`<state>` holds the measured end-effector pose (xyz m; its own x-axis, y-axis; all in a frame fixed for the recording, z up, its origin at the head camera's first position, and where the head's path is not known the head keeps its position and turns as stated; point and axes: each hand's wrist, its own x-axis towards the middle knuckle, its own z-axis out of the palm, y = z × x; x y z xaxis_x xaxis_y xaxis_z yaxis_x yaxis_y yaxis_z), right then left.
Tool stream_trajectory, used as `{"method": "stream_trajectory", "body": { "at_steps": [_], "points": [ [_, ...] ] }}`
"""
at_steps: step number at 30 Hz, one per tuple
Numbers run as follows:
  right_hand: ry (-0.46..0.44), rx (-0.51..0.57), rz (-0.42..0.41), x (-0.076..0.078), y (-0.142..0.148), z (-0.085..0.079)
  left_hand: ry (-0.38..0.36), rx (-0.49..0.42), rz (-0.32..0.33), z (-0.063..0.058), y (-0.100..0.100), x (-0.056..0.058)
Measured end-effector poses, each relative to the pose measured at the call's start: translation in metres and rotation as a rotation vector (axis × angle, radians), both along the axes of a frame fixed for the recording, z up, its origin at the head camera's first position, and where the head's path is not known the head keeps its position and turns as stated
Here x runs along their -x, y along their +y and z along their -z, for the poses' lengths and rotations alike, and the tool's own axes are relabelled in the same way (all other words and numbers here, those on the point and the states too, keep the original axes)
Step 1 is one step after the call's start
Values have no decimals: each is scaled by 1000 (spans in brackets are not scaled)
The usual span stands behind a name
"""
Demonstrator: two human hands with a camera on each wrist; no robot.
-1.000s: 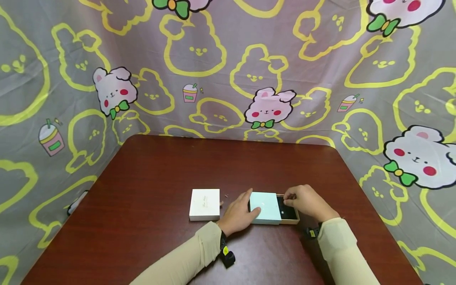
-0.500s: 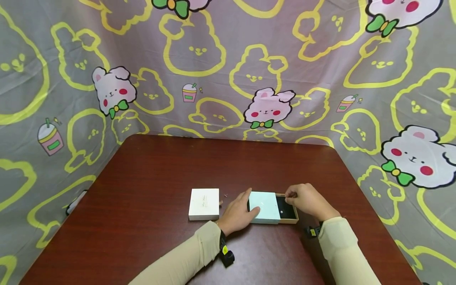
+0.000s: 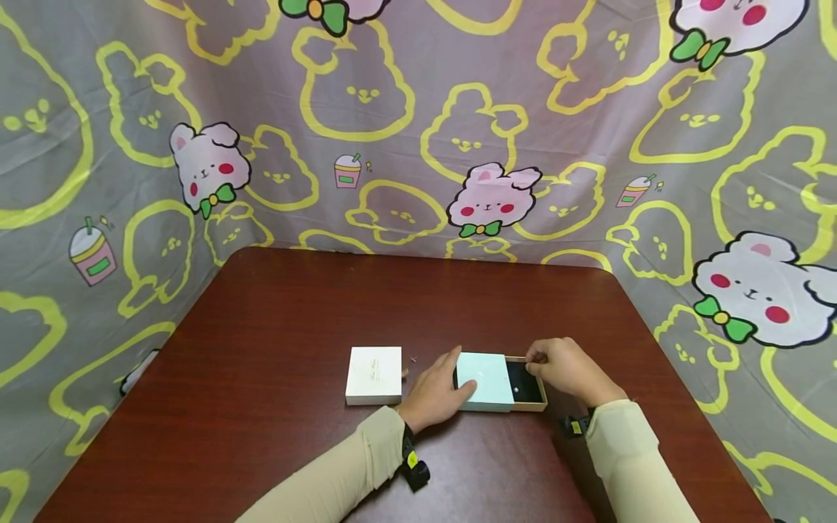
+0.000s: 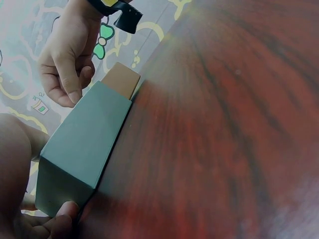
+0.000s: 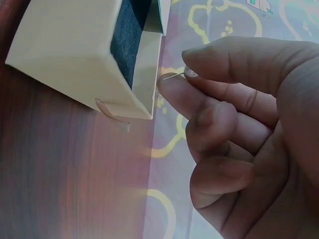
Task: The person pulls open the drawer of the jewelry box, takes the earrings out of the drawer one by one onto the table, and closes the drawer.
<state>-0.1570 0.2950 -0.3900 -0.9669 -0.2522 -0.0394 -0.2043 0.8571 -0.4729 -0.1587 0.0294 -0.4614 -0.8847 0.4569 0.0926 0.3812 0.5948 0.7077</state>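
Observation:
A jewellery box with a light blue sleeve lies on the table, its tan drawer pulled partly out to the right. Black padding lines the drawer, and a small white pearl shows on it. My left hand holds the sleeve's left end, thumb on top and fingers at the sides. Above the drawer's far right corner, my right hand pinches a pearl stud earring between thumb and index finger. Its thin metal post sticks out, apart from the drawer wall.
A white square box with gold lettering stands left of my left hand. Close to its right side lies a tiny, indistinct item. A ribbon tab hangs from the drawer's end. Patterned cloth surrounds the table.
The right hand has shifted very slightly over the drawer, still pinching. The left hand and the box have hardly moved.

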Motion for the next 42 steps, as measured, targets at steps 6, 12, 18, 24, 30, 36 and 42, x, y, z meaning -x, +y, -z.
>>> {"method": "stream_trajectory", "body": {
  "at_steps": [6, 12, 18, 24, 30, 36, 42],
  "points": [
    [-9, 14, 14, -1, 2, 0, -6, -3, -2, 1, 0, 0],
    [-9, 13, 20, -1, 4, 0, 7, -3, -2, 2, 0, 0],
    [9, 10, 12, -2, 6, 0, 1, -9, -2, 1, 0, 0],
    [14, 9, 29, -2, 10, 1, 27, -5, 0, 0, 0, 1],
    [5, 21, 34, -3, 14, 3, 23, -10, -3, 2, 0, 1],
    [-9, 25, 55, -1, 18, 5, 21, -11, -6, 2, 1, 1],
    [-12, 24, 67, 0, 22, 8, 19, -7, -4, 2, 0, 0]
  ]
}}
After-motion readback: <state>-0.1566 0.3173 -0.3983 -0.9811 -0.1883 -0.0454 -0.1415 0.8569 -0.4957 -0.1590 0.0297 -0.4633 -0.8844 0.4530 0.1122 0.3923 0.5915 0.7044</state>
